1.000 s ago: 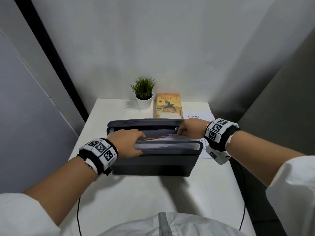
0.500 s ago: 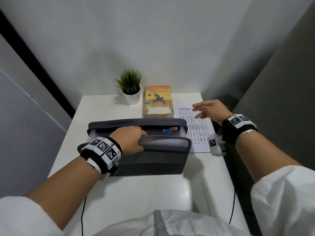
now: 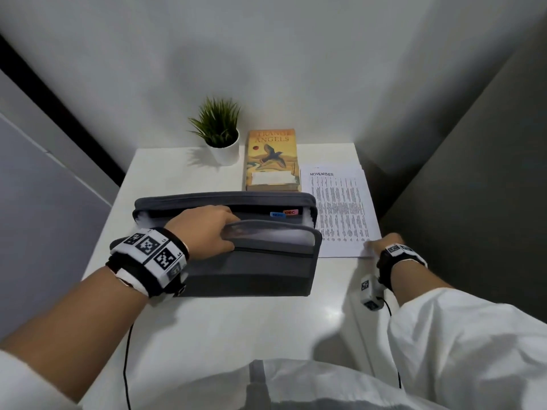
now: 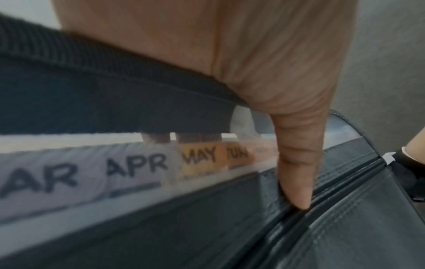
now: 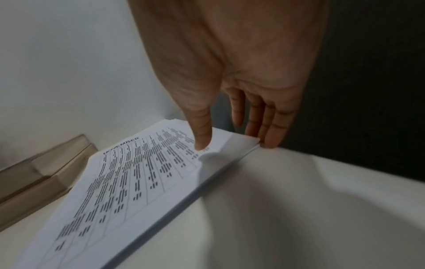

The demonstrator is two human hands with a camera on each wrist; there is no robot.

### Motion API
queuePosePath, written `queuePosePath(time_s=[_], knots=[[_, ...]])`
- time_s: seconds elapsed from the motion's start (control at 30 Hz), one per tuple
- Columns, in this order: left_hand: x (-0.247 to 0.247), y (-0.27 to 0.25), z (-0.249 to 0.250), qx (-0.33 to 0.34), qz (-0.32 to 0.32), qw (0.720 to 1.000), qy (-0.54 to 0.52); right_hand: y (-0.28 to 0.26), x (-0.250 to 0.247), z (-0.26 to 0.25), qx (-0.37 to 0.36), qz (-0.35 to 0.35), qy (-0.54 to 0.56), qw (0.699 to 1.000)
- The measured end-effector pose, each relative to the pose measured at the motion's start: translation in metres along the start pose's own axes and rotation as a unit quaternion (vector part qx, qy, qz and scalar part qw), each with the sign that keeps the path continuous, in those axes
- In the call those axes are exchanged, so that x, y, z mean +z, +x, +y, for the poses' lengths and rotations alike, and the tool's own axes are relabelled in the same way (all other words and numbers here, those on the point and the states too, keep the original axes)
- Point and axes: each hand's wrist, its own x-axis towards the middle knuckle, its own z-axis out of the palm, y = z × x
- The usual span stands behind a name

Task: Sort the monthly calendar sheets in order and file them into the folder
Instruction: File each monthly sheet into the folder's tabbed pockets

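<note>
Grey accordion folder (image 3: 236,261) stands open mid-tabletop (image 3: 236,335), month tabs showing; NOV and DEC pockets sit at its right end. Left hand (image 3: 204,232) curls over the front panel's top edge, thumb outside, fingers inside, spreading the pockets.

The calendar sheets (image 3: 340,211) lie flat just right of the folder, NOVEMBER on top, long axis running away from the person, heading at the far end.

Right hand (image 5: 230,91) is at the stack's near right corner: thumb (image 5: 202,138) pressing the top sheet, straight fingers (image 5: 271,134) at the corner edge, which lifts slightly. Not yet a firm pinch, I judge.

Right hand is clearly nearer. The sheet must travel left into the NOV pocket.
</note>
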Motion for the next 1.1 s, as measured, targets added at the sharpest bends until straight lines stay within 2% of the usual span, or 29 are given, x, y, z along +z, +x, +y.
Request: queuePosePath(time_s=[0.17,0.4,0.67,0.77,0.9,1.1], knots=[[0.000,0.000,0.001,-0.009,-0.003,1.000,0.005,0.006,0.008,0.001,-0.010,0.014,-0.056,0.998],[0.001,0.001,0.002,-0.014,-0.005,1.000,0.010,0.010,-0.007,0.017,0.003,0.007,-0.050,0.999],[0.001,-0.003,0.004,-0.016,-0.006,1.000,-0.001,-0.004,-0.005,0.029,0.011,0.059,-0.004,0.998],[0.001,-0.004,0.004,-0.012,-0.002,1.000,-0.002,-0.008,-0.004,0.027,0.006,0.048,-0.036,0.998],[0.000,-0.005,0.005,-0.009,0.000,1.000,-0.002,-0.003,-0.002,0.016,-0.040,0.039,-0.003,0.998],[0.002,-0.005,0.003,-0.004,-0.001,1.000,-0.003,0.004,-0.003,-0.017,-0.028,-0.045,-0.049,0.997]])
